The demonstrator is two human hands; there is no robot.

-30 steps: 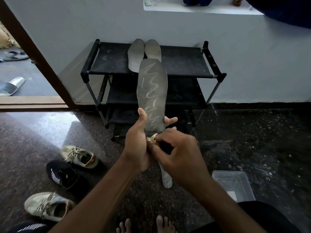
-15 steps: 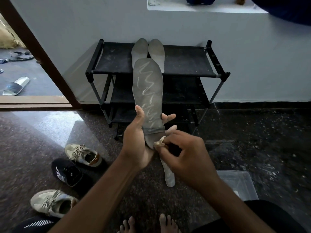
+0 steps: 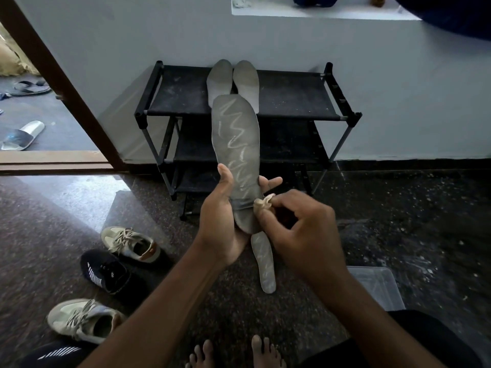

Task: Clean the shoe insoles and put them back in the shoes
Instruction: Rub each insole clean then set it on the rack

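Down at seven o'clock, three shoes sit on the floor: a tan shoe (image 3: 82,321), a black shoe (image 3: 106,270) and a second tan shoe (image 3: 130,243). No insole is back in them that I can see, so that job is left to do. A clear box (image 3: 377,285) sits at four o'clock. A floor insole (image 3: 264,264) lies at six o'clock, just under the hands. In the middle, the left hand (image 3: 220,227) curls round the heel end of a long grey insole (image 3: 236,144) with white squiggles on it. The right hand (image 3: 300,229) pinches a small cloth ball (image 3: 263,204) against its edge, so I think the wiping has only begun. Far off at twelve o'clock, two more insoles (image 3: 219,81) rest on the black shoe rack (image 3: 292,102)
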